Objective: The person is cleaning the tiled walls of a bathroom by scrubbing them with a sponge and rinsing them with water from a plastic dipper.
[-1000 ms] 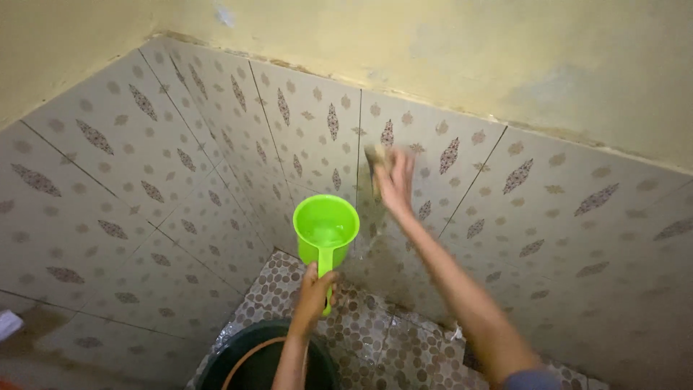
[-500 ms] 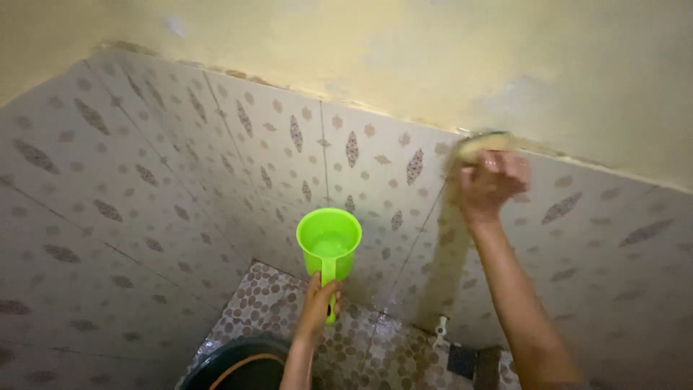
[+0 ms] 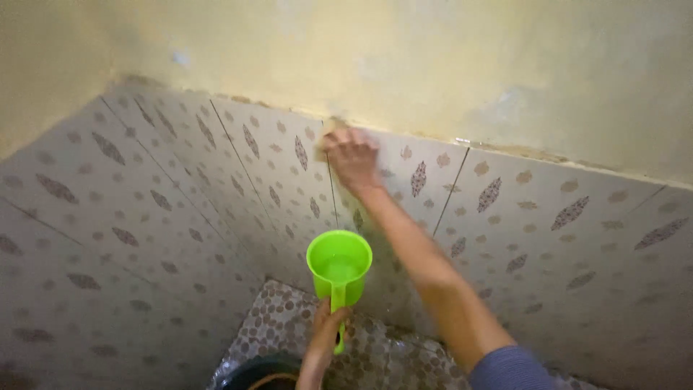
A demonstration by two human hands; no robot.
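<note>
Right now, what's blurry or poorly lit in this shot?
Head view: the right hand and the scrubber under it are motion-blurred against the tiled wall; the green dipper in the left hand is fairly sharp; lighting is dim and yellowish, darkest at the lower corners.

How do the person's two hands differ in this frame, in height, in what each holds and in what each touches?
The right hand is raised to the top edge of the wall tiles, while the left hand sits low, above the pebble-pattern floor. The right hand presses a small, blurred scrubber against the tiles; the left hand grips the handle of a green dipper with water in it, clear of the wall. Both hands are closed on something.
</note>
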